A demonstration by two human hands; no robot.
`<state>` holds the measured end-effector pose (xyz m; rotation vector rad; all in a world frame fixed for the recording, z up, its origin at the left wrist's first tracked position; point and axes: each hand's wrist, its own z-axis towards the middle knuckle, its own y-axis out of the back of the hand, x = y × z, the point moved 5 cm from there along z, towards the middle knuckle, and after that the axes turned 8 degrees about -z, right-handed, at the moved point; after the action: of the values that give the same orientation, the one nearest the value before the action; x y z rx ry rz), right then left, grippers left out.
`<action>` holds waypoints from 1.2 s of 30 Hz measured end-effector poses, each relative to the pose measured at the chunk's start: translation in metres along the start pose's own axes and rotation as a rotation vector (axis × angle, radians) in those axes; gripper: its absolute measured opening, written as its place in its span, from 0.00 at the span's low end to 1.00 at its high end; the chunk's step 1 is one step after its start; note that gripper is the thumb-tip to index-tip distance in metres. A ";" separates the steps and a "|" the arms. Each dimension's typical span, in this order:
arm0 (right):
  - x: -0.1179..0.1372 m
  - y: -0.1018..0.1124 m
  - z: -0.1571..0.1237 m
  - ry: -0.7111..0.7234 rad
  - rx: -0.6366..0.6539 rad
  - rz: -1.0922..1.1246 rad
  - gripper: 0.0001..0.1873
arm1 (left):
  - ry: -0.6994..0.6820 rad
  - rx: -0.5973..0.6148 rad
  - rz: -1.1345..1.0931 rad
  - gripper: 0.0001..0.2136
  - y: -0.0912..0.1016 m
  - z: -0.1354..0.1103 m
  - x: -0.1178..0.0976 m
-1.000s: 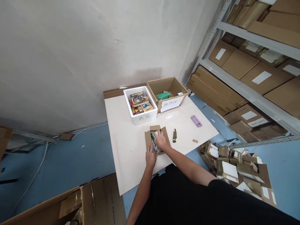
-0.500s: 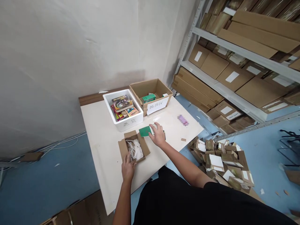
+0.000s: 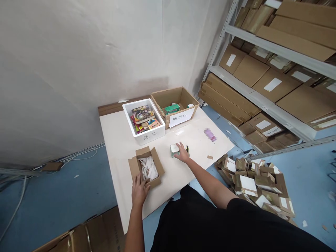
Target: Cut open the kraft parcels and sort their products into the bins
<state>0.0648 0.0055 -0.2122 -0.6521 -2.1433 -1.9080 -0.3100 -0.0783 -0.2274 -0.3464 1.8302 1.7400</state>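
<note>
My left hand [image 3: 140, 190] grips the near left corner of an open cardboard box [image 3: 159, 165], its fingers over the flap and wall. Crumpled white paper [image 3: 148, 168] fills that box. My right hand [image 3: 181, 153] is closed around a small green and white box [image 3: 174, 149], which stands on the table with its white face up. Just right of that hand lies a small dark item with yellow marks [image 3: 187, 150], partly hidden by the hand.
Behind stand a white foam box [image 3: 151, 137] holding books and a larger cardboard carton [image 3: 195, 109] with green boxes inside. A blurred purple item [image 3: 210, 134] and a cardboard scrap [image 3: 210, 157] lie on the table [image 3: 115, 154]. Shelves [image 3: 262, 101] and piled cartons [image 3: 252, 182] are at the right.
The small green and white box has turned upright and come down onto the table in my right hand. My left hand has shifted the open cardboard box leftward. The view has swung slightly left.
</note>
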 end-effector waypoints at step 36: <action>-0.014 -0.004 0.022 0.066 0.081 0.422 0.37 | 0.242 0.127 -0.169 0.16 -0.083 0.217 -0.182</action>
<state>0.0788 0.0244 -0.2251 -0.9246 -1.8487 -1.5874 -0.0683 0.0861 -0.1867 -0.6646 2.0051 1.5118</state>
